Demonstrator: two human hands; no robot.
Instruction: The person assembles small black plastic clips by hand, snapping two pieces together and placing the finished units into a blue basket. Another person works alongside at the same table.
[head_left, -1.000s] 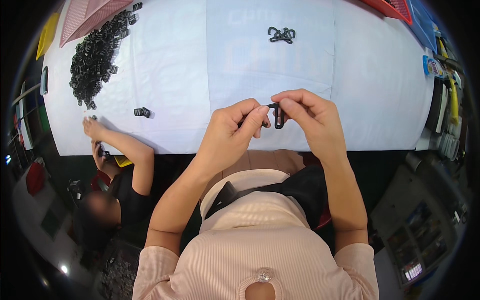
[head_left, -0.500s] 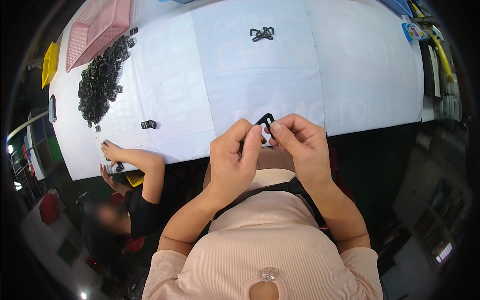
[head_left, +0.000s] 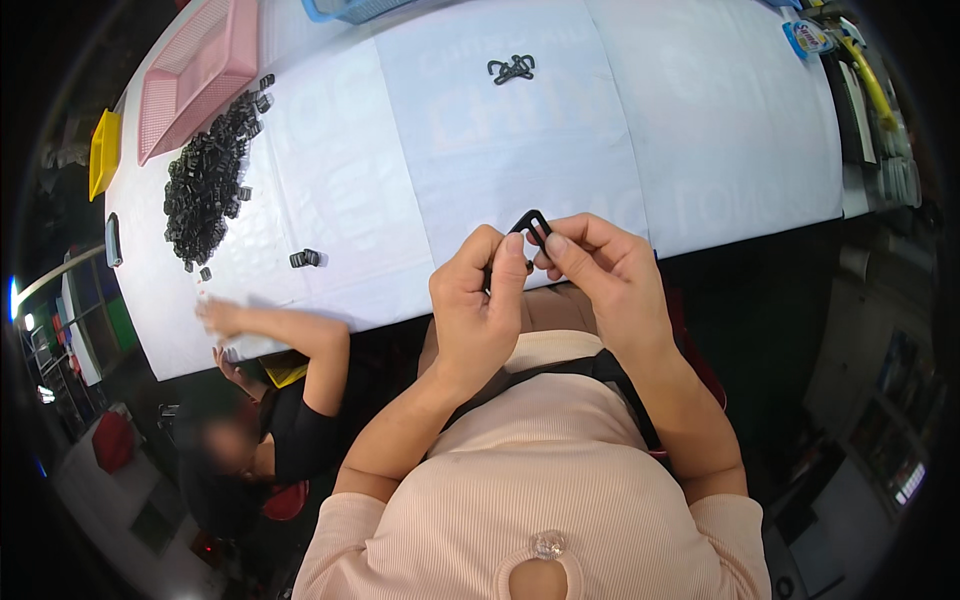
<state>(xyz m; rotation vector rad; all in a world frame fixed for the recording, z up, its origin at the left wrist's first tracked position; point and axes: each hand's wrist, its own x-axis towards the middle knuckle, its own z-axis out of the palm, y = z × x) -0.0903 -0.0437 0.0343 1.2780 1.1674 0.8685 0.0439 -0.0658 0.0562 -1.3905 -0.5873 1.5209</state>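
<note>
Over the table's near edge, my two hands hold a black plastic strap hook [head_left: 533, 222] between them. One end has a slot and points up and away from me. My left hand [head_left: 478, 300] is closed, its thumb and bent fingers gripping the hook's left side. With thumb and fingertips, my right hand [head_left: 605, 275] pinches the slotted end on the right. The fingers cover much of the lower part. Farther off on the white table [head_left: 730, 150] lies a small cluster of similar black hooks [head_left: 513, 69].
A heap of small black plastic buckles [head_left: 208, 190] lies at the left, beside a pink basket [head_left: 205, 75]. A few buckles [head_left: 305, 258] sit apart. A blue basket [head_left: 355, 8] stands at the far edge. A co-worker's arm [head_left: 285, 325] reaches over the left table edge.
My hands still grip the hook, with its slotted end now raised a little. The co-worker's far hand has moved and is blurred. The whole view has shifted slightly.
</note>
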